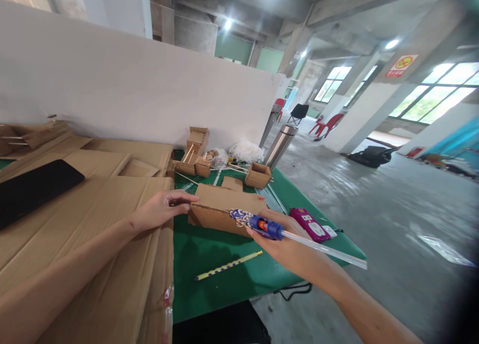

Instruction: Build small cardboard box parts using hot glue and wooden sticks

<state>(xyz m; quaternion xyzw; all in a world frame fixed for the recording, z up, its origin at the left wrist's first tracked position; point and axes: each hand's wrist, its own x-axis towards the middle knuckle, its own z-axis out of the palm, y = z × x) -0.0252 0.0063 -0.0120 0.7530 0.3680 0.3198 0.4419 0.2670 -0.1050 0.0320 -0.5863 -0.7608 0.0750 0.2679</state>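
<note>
Head view: left hand (pixel 162 208) pinches the cardboard box (pixel 220 198) by its corner; right hand (pixel 288 251) clasps glue gun (pixel 276 230); pencil (pixel 228 267) nears tabletop's (pixel 205 299) front edge.

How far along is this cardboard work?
The small open box at the back already looks assembled. Now the left hand steadies a longer box while the right hand holds a glue gun at its front edge. Probably left: finishing that edge; beyond that, I can't tell.
</note>
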